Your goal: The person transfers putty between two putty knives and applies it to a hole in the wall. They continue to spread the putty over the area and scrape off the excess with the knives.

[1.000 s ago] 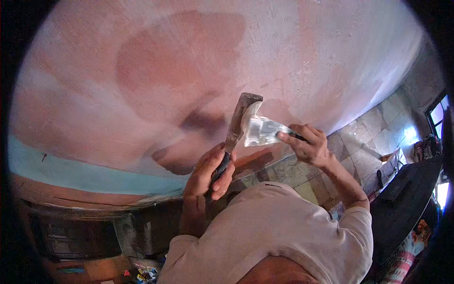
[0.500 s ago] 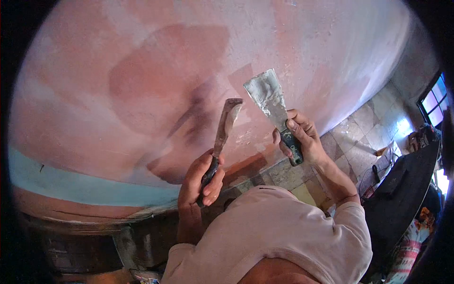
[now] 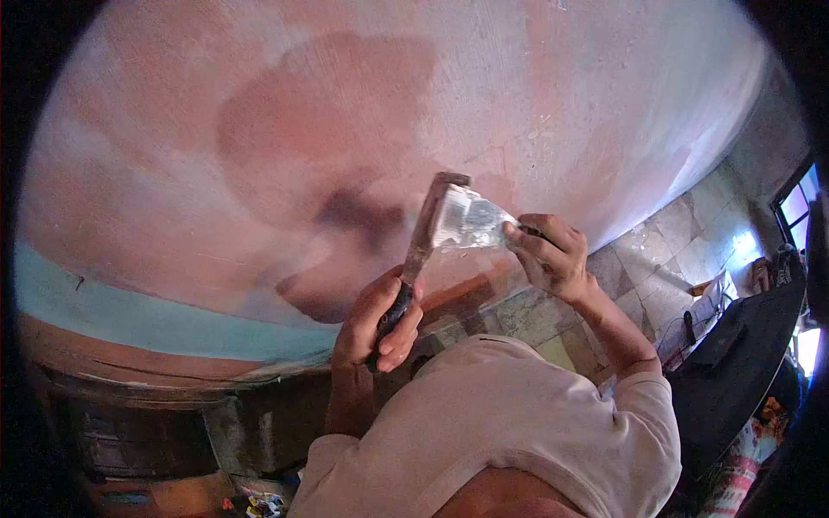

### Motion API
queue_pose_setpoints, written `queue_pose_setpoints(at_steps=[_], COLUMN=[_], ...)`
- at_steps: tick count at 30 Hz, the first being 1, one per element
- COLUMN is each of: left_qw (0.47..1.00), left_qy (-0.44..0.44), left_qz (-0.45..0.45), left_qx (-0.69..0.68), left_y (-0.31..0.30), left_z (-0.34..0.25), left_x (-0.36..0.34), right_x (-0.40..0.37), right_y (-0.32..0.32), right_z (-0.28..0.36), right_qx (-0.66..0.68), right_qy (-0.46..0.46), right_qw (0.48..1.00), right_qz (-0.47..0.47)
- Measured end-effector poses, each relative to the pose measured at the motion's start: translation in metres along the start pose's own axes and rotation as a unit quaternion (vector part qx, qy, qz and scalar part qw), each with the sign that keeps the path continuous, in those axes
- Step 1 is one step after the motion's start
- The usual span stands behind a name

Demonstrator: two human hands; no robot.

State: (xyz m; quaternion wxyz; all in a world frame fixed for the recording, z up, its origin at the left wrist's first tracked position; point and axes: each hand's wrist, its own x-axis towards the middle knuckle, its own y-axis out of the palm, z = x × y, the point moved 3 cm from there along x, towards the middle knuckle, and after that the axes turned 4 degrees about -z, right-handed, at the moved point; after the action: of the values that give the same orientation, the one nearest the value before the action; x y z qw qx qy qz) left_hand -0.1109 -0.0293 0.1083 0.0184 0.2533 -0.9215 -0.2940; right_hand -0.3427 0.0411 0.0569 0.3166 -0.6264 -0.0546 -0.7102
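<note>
My left hand (image 3: 363, 324) is wrapped round the dark handle of one putty knife (image 3: 424, 231), whose blade points up and is seen nearly edge-on. In my right hand (image 3: 553, 257) is a second, wider putty knife (image 3: 473, 219), its blade pointing left with pale filler smeared on it. The wide blade's edge meets the left knife's blade. Fingers hide most of the right knife's handle. Both tools are in front of a patchy pink wall (image 3: 553, 95).
A blue-green band (image 3: 155, 319) runs along the lower wall. Floor tiles (image 3: 639, 268) lie to the right. Beyond them stand a large dark panel (image 3: 725, 354) and a barred window (image 3: 794, 203). Small coloured items (image 3: 262, 501) lie at bottom left.
My right hand has turned its putty knife from pointing up to pointing left, bringing its blade against the left one. My left hand has shifted slightly right. The view has shifted a little.
</note>
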Motion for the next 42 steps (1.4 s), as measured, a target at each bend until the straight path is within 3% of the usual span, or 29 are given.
queue_pose_setpoints(at_steps=[3,4,8,11,12,15,19,22,25,26,29,31,33,38,42], left_qw=[0.999,1.000,0.999,0.998,0.998,0.999,0.999,0.999,0.998,0.998,0.999,0.999,0.999,0.999,0.999], left_qy=[0.003,0.006,0.007,-0.009,-0.012,0.000,0.003,0.034,0.038,0.036,0.018,-0.003,-0.017,-0.050,-0.034], left_qz=[0.024,0.025,-0.035,-0.060,-0.057,-0.038,-0.051,-0.033,-0.041,-0.051,-0.045,-0.034,-0.030,-0.007,-0.031], left_qx=[-0.031,-0.019,0.023,0.011,0.009,0.014,0.003,-0.007,0.014,0.023,0.018,0.014,0.022,0.014,0.022], left_y=[-0.009,-0.008,-0.002,0.003,0.004,0.008,0.011,0.008,0.006,0.008,0.005,0.003,0.003,0.011,0.013], left_z=[0.000,0.000,-0.001,0.002,0.003,0.000,0.003,0.000,-0.007,-0.009,-0.005,0.000,0.003,0.004,0.008], left_x=[0.004,0.006,0.001,0.002,0.002,0.005,0.007,0.004,0.004,0.003,0.003,0.005,0.006,0.007,0.003], right_x=[-0.028,-0.034,-0.011,0.013,0.013,0.013,0.017,0.003,-0.039,-0.048,-0.032,-0.027,-0.015,0.007,0.007], right_y=[0.000,-0.003,-0.029,-0.024,-0.020,-0.002,-0.005,-0.007,-0.004,-0.009,-0.031,-0.031,-0.029,-0.005,0.004], right_z=[-0.024,-0.029,-0.005,0.014,0.019,0.020,0.020,0.016,-0.003,-0.002,0.000,0.006,0.017,0.021,0.012], right_qx=[-0.017,0.035,0.103,0.081,0.090,0.112,0.126,0.068,0.025,0.038,0.145,0.389,0.588,0.603,0.537], right_qy=[0.045,0.088,0.154,0.167,0.220,0.221,0.212,0.191,0.199,0.261,0.283,0.356,0.399,0.391,0.396], right_qw=[0.998,0.995,0.982,0.980,0.969,0.961,0.967,0.977,0.980,0.964,0.947,0.848,0.698,0.690,0.738], right_qz=[0.036,0.031,-0.023,-0.066,-0.071,-0.121,-0.066,-0.070,0.001,0.024,0.044,0.055,0.083,0.087,0.098])
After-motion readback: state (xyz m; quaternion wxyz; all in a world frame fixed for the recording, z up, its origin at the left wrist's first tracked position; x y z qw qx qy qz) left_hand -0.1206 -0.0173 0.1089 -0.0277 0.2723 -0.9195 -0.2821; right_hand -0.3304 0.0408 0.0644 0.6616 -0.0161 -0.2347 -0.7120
